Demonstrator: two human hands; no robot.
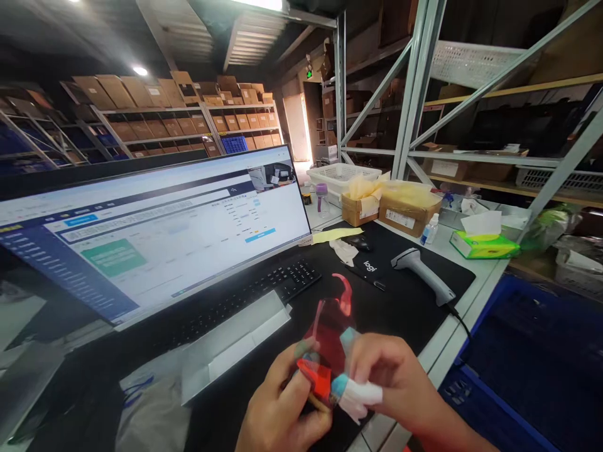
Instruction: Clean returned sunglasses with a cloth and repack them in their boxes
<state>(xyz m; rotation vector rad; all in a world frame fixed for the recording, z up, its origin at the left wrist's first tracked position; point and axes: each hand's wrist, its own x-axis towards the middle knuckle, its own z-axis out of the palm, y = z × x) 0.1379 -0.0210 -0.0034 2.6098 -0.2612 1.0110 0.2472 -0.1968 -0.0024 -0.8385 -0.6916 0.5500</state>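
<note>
Low in the middle, my left hand point(289, 398) is closed around a red see-through thing point(327, 333) that looks like a pair of tinted glasses. A curved red end sticks up from it, and a bright orange-red part shows by my thumb. Close on its right side, my right hand point(389, 370) is closed on a crumpled white cloth or tissue point(360, 397), pressed near the red thing. Small teal patches show between the hands; blur hides what they are. To the left lie a long white open box point(240, 351) and a pale drawstring pouch point(155, 408).
A monitor point(188, 232) stands behind a black keyboard point(264, 292). On the black desk mat are a barcode scanner point(421, 273), a pen point(365, 276) and a mouse point(358, 242). Farther back are cardboard boxes point(405, 216), a small bottle point(429, 230) and a green tissue pack point(485, 243). Blue crates point(537, 351) stand right.
</note>
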